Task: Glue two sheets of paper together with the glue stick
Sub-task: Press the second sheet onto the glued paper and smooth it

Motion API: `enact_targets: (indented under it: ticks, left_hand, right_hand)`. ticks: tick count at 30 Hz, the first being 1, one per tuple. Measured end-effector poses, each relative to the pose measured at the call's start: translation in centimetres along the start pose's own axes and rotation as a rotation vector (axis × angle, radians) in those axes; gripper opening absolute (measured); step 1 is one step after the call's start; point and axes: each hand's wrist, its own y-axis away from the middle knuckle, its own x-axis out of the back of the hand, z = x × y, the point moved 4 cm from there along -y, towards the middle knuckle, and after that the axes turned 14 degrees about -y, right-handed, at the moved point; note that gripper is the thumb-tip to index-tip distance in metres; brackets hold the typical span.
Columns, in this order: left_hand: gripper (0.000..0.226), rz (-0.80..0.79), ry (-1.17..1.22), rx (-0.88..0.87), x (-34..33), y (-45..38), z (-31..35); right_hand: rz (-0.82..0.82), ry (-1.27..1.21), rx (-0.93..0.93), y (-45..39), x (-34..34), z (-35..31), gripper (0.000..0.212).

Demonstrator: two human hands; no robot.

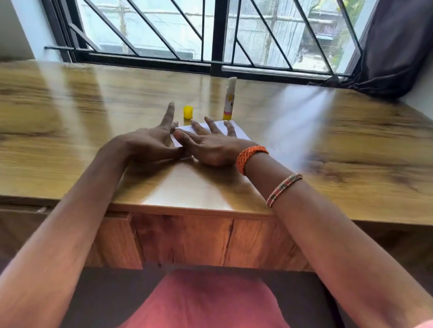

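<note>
**Pressing the glued sheets flat**

I am resting my left hand (155, 138) on the glossy wood-grain desk (49, 118), at the left edge of the white paper sheets (235, 131). Its fingers (169, 114) are lying straight and a little spread, the forefinger reaching ahead toward the window; they are holding nothing, and I judge they are steadying that edge so the paper is not sliding. Whether they are actually touching the paper I cannot tell, because the hands are overlapping there.

Just beyond that forefinger, the small yellow plastic cap (187, 112) is sitting on the desk, apart from its tube. I am leaving it off, I think, in case more glue is needed.

My right hand (209, 146) is lying palm down on the paper, its fingers (211, 126) straight and fanned wide, gripping nothing. I am spreading them to press over as much of the surface as I can, which suits bonding one sheet to the other. The sheets are mostly hidden beneath this hand; only the far corner and a sliver near my thumb are showing, so I cannot tell how well the two are lined up.

Behind the paper's far edge, the white glue stick with a yellow base (230, 99) is standing upright and uncapped, near at hand yet clear of the pressing.

On my right wrist I am wearing a braided orange band (250, 156), and farther up the forearm a thin beaded bracelet (284, 190).
</note>
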Motion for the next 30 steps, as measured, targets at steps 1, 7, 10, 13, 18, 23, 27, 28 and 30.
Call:
enact_targets:
  ticks: [1, 7, 10, 13, 18, 23, 27, 28, 30]
  left_hand:
    - [0.136, 0.000, -0.035, 0.014, -0.1, -0.1, -0.1]
    - [0.077, -0.033, -0.211, 0.000, -0.3, 0.1, 0.2]
    - [0.073, 0.030, -0.192, -0.031, -0.6, 0.8, 0.4]
    - [0.078, 0.163, -0.064, -0.064, -0.7, 1.6, 0.8]
    - [0.048, 0.371, 0.135, -0.063, -0.1, 1.2, 2.0]
    - [0.033, 0.294, -0.104, 0.066, -0.3, 0.1, 5.1]
    - [0.020, 0.221, 0.068, 0.038, -0.4, -0.9, 5.6]
    - [0.019, 0.259, 0.153, 0.011, -0.3, -0.9, 5.9]
    - [0.016, 0.371, 0.337, -0.067, 0.3, -0.6, 7.1]
  right_hand:
    - [0.013, -0.009, -0.015, -0.1, 0.1, 0.3, 0.060]
    - [0.037, 0.018, -0.075, 1.0, 0.7, 1.8, 0.060]
    - [0.039, 0.038, -0.078, 2.3, 0.6, 2.1, 0.060]
    - [0.041, 0.060, -0.100, 3.9, 0.2, 2.4, 0.062]
    - [0.043, 0.086, -0.119, 6.7, 0.3, 3.1, 0.063]
    - [0.036, 0.093, -0.141, 8.3, 0.5, 3.2, 0.064]
    - [0.101, 0.023, -0.139, 8.8, 0.9, 3.0, 0.067]
    - [0.166, 0.000, -0.114, 8.9, 1.4, 2.8, 0.069]
    - [0.350, -0.029, -0.041, 9.1, 3.0, 2.5, 0.071]
